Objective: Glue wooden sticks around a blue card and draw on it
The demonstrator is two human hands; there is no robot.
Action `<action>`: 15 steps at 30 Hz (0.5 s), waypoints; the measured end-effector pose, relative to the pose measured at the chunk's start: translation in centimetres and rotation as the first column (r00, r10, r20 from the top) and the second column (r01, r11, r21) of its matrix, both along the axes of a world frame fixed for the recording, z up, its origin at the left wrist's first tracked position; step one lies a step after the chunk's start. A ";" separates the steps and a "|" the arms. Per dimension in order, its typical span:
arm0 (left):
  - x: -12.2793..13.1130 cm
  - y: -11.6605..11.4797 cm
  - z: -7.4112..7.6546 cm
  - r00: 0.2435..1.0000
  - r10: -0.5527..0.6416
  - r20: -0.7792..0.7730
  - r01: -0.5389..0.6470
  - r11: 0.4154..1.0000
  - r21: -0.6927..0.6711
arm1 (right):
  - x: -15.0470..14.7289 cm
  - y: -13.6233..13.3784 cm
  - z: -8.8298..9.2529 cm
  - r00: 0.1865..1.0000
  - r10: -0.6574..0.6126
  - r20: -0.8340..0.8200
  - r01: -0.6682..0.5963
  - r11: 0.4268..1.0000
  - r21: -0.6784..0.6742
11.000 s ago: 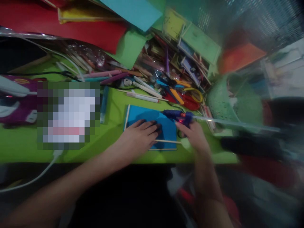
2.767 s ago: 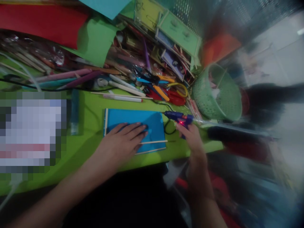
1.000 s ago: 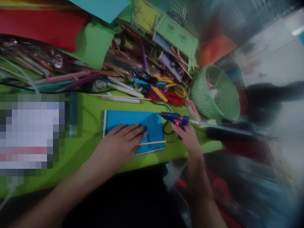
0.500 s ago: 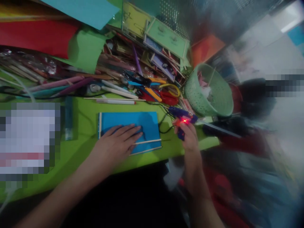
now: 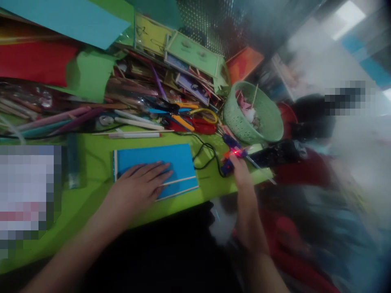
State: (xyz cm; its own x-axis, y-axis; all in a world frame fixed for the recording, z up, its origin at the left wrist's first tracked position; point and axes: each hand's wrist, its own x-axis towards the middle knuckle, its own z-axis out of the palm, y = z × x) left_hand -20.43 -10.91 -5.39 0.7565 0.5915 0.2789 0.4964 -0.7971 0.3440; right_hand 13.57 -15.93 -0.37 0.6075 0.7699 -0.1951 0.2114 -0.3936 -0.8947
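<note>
- Two sides of the blue panel (image 5: 180, 158) bear pale wood: an edge strip (image 5: 115, 165) beyond the left hand's fingertips on the left, and a near-edge strip (image 5: 179, 193) on the body side of those fingers.
- A thin stick (image 5: 180, 181) lies across the panel just beside the left fingers, one end hidden beneath them; whether it is glued down, I cannot tell.
- The far and right edges, beyond and to the right of those fingers, show no strip, so the work looks partly done.
- The left hand (image 5: 142, 181) lies palm down on the panel, which rests on the green worktop (image 5: 94, 171) under it; its fingers are extended and slightly apart, clamped on nothing visible.
- The left forearm slants in from the lower left.
- The right hand (image 5: 240, 165) is well right of the left fingers, its own fingers closed around the glue gun (image 5: 231, 142), near a lit red light.
- The gun's nose points forward and left, apart from the panel; the clear glue stick (image 5: 261, 170) trails behind the right fingers.
- The black cord (image 5: 210, 145) loops between the two hands.
</note>
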 end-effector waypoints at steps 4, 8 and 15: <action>0.1 -0.1 0.3 0.999 0.014 -0.032 -0.014 1.000 -0.001 | 1.0 -0.8 0.7 0.968 0.065 0.242 0.001 0.965 -0.263; 0.3 -0.2 0.7 0.998 0.036 -0.058 -0.038 0.999 -0.025 | 1.2 -0.8 1.2 0.860 0.158 0.485 0.065 0.909 -0.412; 0.2 -0.2 0.9 0.999 0.020 -0.031 -0.021 0.999 -0.045 | 1.6 -0.5 0.5 0.744 0.287 0.604 -0.015 0.910 -0.414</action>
State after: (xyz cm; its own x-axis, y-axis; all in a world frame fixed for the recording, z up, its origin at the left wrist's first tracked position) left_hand -20.19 -11.07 -4.50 0.7521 0.6182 0.2284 0.5232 -0.7708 0.3635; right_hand 15.19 -16.41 0.13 0.5707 0.8168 -0.0843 0.7612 -0.5647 -0.3189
